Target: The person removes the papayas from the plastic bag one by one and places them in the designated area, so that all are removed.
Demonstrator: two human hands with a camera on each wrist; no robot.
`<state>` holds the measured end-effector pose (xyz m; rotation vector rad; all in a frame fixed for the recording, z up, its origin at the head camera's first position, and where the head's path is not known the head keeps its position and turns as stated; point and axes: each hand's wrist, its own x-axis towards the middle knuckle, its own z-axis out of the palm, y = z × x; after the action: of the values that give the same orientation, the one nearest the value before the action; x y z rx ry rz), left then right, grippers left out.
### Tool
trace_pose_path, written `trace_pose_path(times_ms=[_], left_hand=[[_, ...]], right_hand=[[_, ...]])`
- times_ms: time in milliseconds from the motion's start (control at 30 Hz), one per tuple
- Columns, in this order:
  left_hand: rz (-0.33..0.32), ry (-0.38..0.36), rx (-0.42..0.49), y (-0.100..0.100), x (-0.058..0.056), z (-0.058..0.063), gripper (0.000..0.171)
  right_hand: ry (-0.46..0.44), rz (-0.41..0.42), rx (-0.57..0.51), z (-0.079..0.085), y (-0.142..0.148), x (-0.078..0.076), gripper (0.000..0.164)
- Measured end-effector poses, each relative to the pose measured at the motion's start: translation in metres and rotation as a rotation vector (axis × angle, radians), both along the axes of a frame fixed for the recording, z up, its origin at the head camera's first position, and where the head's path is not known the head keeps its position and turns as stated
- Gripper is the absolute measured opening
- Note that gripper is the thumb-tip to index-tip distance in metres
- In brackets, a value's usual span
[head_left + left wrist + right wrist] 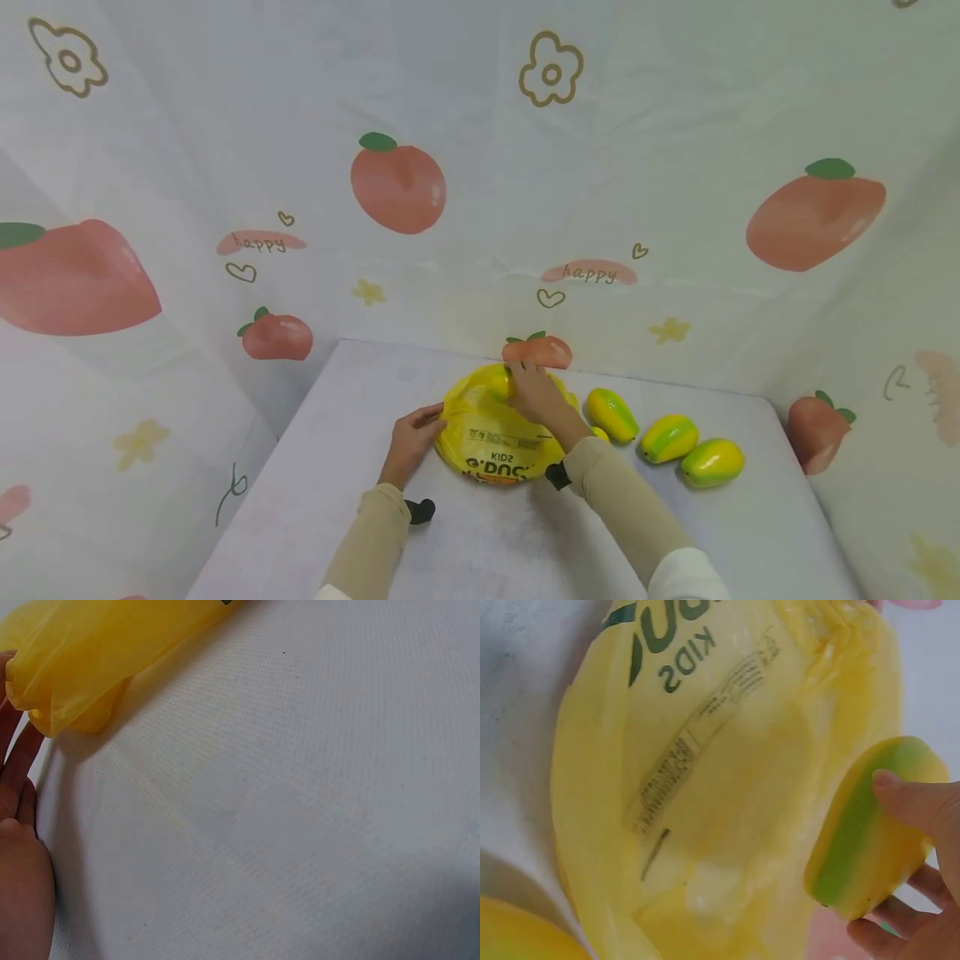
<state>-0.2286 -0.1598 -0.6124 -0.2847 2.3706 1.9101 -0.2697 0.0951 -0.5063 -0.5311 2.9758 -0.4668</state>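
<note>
A yellow plastic bag (487,421) with dark printing lies on the table, its mouth spread toward the far side. My left hand (411,437) holds the bag's left edge; in the left wrist view, fingers (22,761) lie against the gathered yellow film, partly cut off by the frame. With thumb and fingers round it, my right hand (536,393) grips a yellow-green papaya (877,832) at the far rim of the bag. In the right wrist view the papaya is beside the bag's opening, thumb on its green stripe.
To the right of the bag lie papayas: one (611,415) closest, then another (670,439), then a third (712,462). A further yellow piece (600,433) shows partly behind the right forearm. The white table (300,500) meets fruit-printed cloth walls at the back and sides.
</note>
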Motion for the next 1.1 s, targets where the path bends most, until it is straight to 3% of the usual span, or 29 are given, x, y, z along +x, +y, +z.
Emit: trace_pose_path(times_ms=[167,400,633,1100], left_hand=[[-0.001,-0.003,-0.009,-0.002,0.0,-0.002,0.034],[-0.01,-0.001,-0.027,-0.002,0.001,0.001,0.034],[-0.007,0.002,-0.014,0.001,0.003,0.004,0.035],[-0.022,0.007,0.003,-0.001,0.0,-0.002,0.034]], right_hand=[[0.082,0.063,-0.007,0.012,0.004,0.004,0.06],[0.139,0.08,-0.059,0.027,0.014,0.015,0.063],[0.261,0.117,-0.113,0.031,0.028,0.024,0.065],[0.272,0.071,-0.197,0.029,0.05,0.041,0.072]])
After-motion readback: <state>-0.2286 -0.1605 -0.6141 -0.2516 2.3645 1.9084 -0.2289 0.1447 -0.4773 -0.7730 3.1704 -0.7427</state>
